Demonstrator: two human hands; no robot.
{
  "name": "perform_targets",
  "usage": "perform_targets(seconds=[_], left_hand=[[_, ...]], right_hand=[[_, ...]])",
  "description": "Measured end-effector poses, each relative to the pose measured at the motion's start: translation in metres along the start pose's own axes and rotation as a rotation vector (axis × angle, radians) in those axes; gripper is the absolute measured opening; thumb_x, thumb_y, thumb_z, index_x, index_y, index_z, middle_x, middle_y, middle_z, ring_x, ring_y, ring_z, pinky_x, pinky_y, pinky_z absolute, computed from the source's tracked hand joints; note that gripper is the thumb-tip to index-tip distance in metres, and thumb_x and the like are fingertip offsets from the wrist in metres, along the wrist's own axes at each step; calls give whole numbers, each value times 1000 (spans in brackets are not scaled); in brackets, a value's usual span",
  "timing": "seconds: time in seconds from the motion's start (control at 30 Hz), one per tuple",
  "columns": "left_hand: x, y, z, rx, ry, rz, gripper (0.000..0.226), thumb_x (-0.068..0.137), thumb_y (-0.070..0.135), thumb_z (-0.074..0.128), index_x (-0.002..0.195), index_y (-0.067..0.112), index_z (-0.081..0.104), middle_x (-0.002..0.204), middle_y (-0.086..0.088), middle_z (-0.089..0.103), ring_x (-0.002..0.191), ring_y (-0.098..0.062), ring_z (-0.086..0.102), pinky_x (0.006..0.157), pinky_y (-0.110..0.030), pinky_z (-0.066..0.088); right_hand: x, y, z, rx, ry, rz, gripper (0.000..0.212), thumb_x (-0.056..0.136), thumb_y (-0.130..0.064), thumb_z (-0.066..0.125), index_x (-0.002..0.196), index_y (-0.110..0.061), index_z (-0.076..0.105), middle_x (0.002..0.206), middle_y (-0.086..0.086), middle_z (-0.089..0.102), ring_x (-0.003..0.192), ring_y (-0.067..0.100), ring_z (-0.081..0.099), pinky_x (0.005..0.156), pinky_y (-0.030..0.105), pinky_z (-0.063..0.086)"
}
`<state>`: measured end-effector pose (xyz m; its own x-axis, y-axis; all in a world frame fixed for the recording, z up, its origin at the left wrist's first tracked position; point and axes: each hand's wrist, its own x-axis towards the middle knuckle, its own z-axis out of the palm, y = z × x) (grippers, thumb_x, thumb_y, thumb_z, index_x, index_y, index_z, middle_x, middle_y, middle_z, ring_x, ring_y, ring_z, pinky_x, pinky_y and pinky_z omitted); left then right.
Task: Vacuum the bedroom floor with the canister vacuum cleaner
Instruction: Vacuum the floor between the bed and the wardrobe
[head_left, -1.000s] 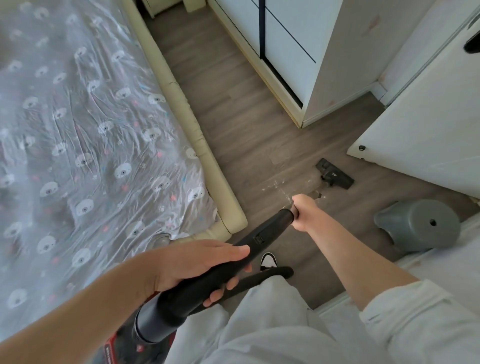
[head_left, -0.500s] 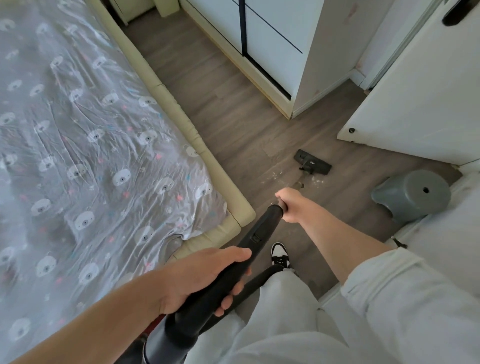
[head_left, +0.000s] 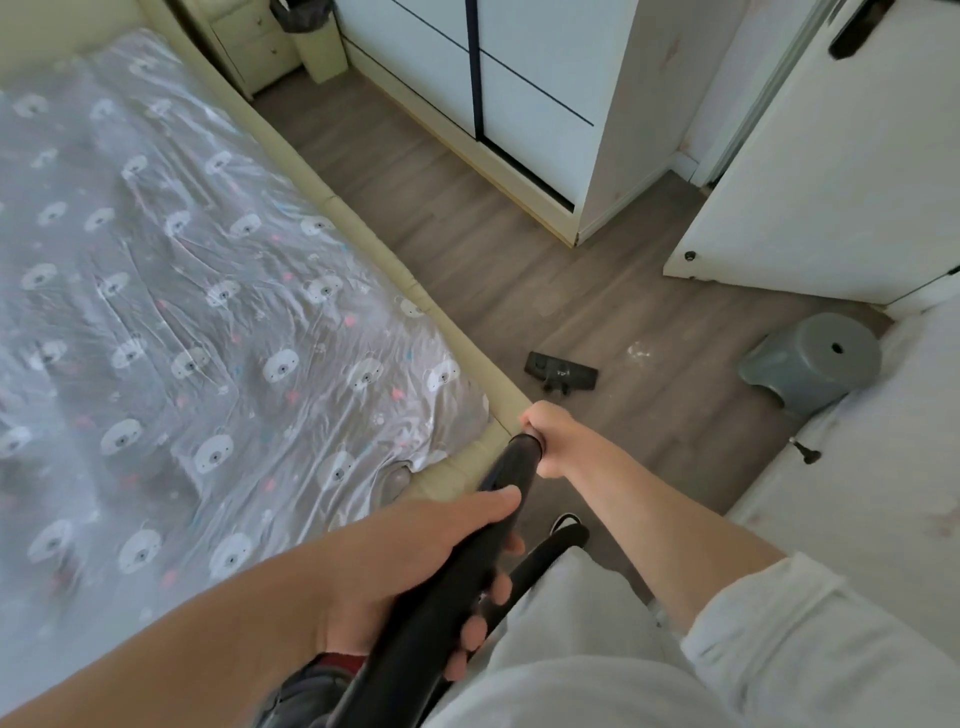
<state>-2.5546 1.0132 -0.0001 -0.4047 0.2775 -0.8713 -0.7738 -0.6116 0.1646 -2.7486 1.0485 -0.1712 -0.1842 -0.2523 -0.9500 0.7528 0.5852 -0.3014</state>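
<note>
vacuum wand held in both hands, floor head set on the wood floor beside the bed corner.

the bed (head_left: 156, 312) fills the left, its cream edge running down to a corner just beside the wand (head_left: 511, 467). the left hand (head_left: 415, 577) is wrapped round the black handle, fingers (head_left: 475, 631) curled under it. the right hand (head_left: 545, 431) is closed round the wand's upper end. the floor head (head_left: 563, 371) lies flat near the bed edge; open floor (head_left: 519, 260) stretches to the wardrobe (head_left: 519, 104), and a grey stool (head_left: 815, 358) stands at the right by the door (head_left: 831, 182).
</note>
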Motion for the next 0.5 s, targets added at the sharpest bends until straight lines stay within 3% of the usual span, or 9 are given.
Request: perform_targets(seconds=[0.1,0.2,0.27,0.37,0.43,0.5], left_hand=[[8,12,13,68,93,35,71,62,68,85,106,14,72,69,-8,62,46,-25,58,48,-33,52],[16,41,26,79,150,108,56,87,61,69,115,12,64,66,-4,59,44,-20,55,44,-29,49],[33,60,41,61,204,128,49,92,57,65,112,12,63,64,-3,59,43,-19,54,43,-27,48],[63,75,70,9,229,153,44,93,57,63,105,14,63,61,-2,60,43,-19,54,44,-26,48],[80,78,89,-50,223,173,43,93,57,64,100,15,63,62,-2,61,44,-19,55,46,-27,50],[88,78,104,-111,215,167,44,92,58,65,97,14,64,63,-3,63,46,-19,57,47,-28,52]], right_hand=[[17,-8,-13,60,12,-35,12,88,3,42,93,-4,51,80,11,52,65,27,55,44,27,48],[31,-36,-25,100,7,-66,14,91,-2,45,103,-3,52,96,14,58,85,31,60,64,35,52],[39,-57,-38,80,19,-67,13,96,-10,45,106,-3,49,101,14,57,94,32,59,75,39,51],[55,-85,-63,53,60,-124,19,97,-15,43,114,-6,45,102,11,53,99,31,60,73,39,51],[59,-94,-79,50,91,-152,18,97,-14,44,112,-5,48,99,9,55,85,26,62,68,31,55],[58,-93,-89,57,83,-177,19,98,-13,45,116,-6,50,94,6,56,69,17,59,51,21,52]])
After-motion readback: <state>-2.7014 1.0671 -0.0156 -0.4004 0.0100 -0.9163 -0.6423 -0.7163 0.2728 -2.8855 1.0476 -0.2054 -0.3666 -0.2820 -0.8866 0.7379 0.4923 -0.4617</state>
